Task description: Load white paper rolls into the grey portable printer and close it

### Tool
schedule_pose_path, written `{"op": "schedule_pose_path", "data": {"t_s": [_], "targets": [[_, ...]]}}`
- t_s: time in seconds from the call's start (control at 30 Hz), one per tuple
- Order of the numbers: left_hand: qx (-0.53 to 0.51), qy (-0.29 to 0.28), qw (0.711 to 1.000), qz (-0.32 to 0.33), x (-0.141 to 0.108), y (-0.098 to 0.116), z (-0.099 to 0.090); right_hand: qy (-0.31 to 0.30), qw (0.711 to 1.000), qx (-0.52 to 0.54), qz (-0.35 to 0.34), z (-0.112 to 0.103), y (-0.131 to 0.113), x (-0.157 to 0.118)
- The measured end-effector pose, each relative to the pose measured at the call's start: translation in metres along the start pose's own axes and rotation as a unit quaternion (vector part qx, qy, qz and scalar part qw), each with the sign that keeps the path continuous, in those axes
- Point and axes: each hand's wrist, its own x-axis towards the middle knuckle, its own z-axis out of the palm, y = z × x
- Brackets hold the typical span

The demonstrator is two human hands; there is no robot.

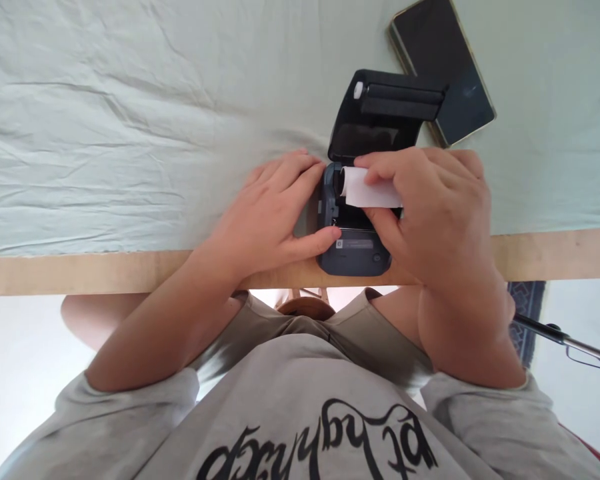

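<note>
A small dark portable printer [355,260] lies at the table's front edge, its black lid [370,137] raised and tipped back. My right hand [430,200] pinches a white paper roll [373,190] between thumb and fingers, at the printer's paper bay. Whether the roll touches the bay's floor is hidden by my hand. Against the printer's left side rests my left hand [275,207], fingers stretched out, with the thumb on the printer's top near the bay.
Behind the lid lies a dark phone [445,67] in a clear case. A wrinkled pale green cloth [130,133] covers the table, stopping short of its wooden front edge [80,272]. A metal pole [555,332] stands at the lower right, below the table edge.
</note>
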Motion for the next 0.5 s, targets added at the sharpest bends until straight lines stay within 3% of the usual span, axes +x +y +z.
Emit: {"op": "schedule_pose_path", "data": {"t_s": [0.2,0.5], "targets": [[-0.012,-0.012,1.000,-0.013,0.000,0.001,-0.001,-0.038,0.999,0.038,0.005,0.000,0.003,0.000],[-0.012,-0.010,1.000,-0.019,0.000,0.004,-0.002,0.000,0.996,0.063,-0.068,-0.017,0.003,-0.014]]}}
